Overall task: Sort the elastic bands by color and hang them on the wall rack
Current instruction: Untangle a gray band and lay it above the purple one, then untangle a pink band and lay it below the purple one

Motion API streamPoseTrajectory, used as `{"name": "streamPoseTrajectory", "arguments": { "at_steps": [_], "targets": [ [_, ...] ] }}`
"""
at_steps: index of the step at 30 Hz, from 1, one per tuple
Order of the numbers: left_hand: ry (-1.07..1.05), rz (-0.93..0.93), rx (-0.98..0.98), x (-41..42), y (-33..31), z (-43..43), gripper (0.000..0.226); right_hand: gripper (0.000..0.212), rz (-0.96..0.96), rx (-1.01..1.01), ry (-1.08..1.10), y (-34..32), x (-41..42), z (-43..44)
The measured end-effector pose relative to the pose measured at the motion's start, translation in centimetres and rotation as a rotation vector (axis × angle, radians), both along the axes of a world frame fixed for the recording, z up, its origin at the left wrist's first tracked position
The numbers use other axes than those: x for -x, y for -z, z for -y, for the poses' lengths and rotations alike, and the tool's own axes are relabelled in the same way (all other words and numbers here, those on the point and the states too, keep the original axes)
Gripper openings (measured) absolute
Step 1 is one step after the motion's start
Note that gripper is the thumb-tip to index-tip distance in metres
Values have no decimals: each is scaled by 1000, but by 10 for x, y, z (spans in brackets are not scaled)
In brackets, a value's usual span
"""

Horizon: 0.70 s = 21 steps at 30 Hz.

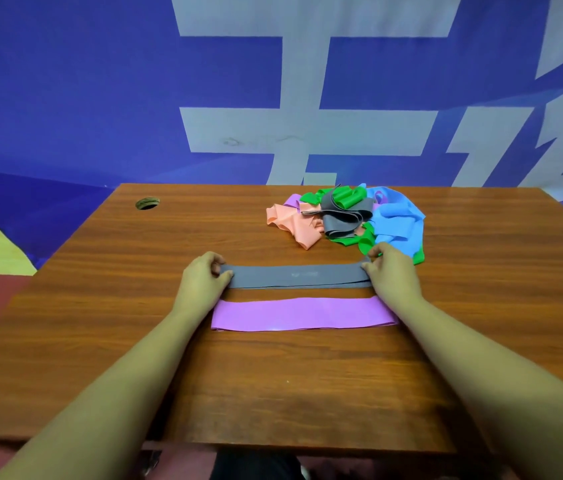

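As fingers point(218, 262) of left hand point(204, 284) and right hand point(392, 271) pinch its ends, grey band point(297, 276) lies left-to-right.

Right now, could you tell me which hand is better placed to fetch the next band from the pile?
Probably the right hand: it pinches the grey band right beside the pile, while the left hand sits farther away.

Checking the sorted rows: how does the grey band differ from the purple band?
The grey band is pinched at both ends by the left hand and right hand; the purple band lies unheld. The grey band looks narrower than the purple band. Both lie flat and parallel on the table.
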<state>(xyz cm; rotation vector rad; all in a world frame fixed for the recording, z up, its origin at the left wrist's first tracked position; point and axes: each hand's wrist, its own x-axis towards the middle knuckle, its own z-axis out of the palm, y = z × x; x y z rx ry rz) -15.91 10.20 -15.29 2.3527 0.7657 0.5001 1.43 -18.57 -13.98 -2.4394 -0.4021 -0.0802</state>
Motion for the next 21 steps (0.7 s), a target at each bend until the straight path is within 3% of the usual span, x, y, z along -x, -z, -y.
{"name": "streamPoseTrajectory", "arguments": {
  "at_steps": [5, 9, 12, 16, 21],
  "targets": [
    [110, -67, -180, -1, -2, -7, 34, 34, 107, 290, -115, -5, 0, 1],
    [407, -131, -218, -4, -8, -6, 46, 47, 92, 301, -370, -22, 7, -11],
    [463, -182, -185, -6, -9, -3, 46, 55, -1, 336, -526, -30, 12, -22],
    [484, -163, -247, -5, -10, -6, 34, 44, 12, 376, -560, -27, 13, -23],
    [480, -218, -307, -6, -10, -5, 38, 38, 69, 376, -577, -24, 15, -18]
  ]
}}
